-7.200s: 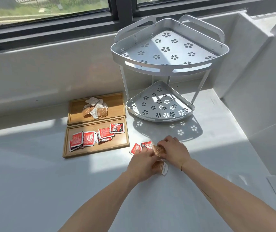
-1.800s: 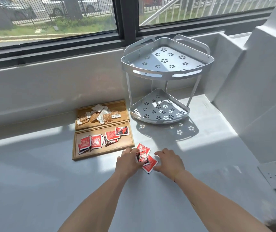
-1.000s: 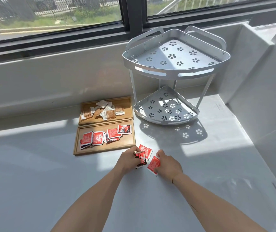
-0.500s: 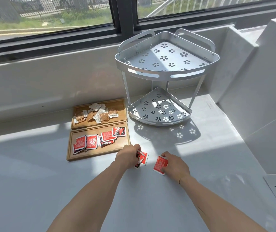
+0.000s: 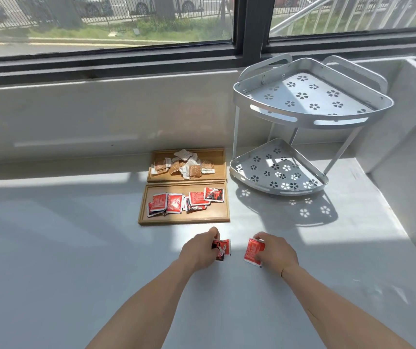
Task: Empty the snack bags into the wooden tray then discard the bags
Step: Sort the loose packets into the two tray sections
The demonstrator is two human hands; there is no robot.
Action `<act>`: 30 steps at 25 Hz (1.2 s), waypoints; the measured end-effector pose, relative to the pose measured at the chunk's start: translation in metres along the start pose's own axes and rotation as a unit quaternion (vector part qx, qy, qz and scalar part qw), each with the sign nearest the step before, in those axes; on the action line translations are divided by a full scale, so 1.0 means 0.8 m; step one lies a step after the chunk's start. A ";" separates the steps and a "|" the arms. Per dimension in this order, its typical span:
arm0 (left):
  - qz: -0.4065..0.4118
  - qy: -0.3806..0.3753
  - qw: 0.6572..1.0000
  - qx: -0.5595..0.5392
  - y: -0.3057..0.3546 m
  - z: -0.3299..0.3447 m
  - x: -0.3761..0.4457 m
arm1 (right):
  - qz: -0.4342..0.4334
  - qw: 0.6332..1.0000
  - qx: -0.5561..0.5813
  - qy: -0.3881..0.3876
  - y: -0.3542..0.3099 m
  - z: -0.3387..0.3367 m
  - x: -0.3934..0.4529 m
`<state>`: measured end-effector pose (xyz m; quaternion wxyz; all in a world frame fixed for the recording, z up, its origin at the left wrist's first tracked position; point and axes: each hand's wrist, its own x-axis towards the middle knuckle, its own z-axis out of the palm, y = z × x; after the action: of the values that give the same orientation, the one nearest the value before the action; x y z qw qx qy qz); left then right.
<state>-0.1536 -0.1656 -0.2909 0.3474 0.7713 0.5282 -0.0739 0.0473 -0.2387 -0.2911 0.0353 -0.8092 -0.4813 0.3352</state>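
Two wooden trays lie side by side on the white counter. The near tray (image 5: 184,219) holds several red snack packets (image 5: 174,203). The far tray (image 5: 217,157) holds brown and white packets (image 5: 184,165). In front of the near tray, my left hand (image 5: 198,250) grips red and black packets (image 5: 221,248) just above the counter. My right hand (image 5: 275,251) holds a single red packet (image 5: 252,251) by its right edge. The two hands are a short gap apart.
A white two-tier metal corner rack (image 5: 310,122) stands right of the trays, against the back wall. A window ledge runs along the back. A white wall rises at the right. Bare counter (image 5: 76,248) spreads to the left and toward me.
The hands have drawn apart: the right hand pulled one red packet to the right, while the left hand keeps the others. The camera has turned left, so everything sits further right in view.
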 end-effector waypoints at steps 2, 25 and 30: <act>-0.007 -0.012 1.000 0.000 -0.025 -0.017 -0.004 | -0.010 1.000 -0.002 -0.010 -0.020 0.003 0.004; 0.012 0.042 0.993 0.105 -0.135 -0.173 0.116 | -0.106 0.986 -0.126 0.001 -0.202 -0.020 0.150; 0.011 0.055 0.994 0.094 -0.143 -0.168 0.120 | -0.130 0.982 -0.112 0.074 -0.196 -0.004 0.141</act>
<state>-0.2457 0.0134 -0.2888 0.2442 0.8092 0.5288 -0.0767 -0.0340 -0.0637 -0.2865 0.0234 -0.7610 -0.6131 0.2108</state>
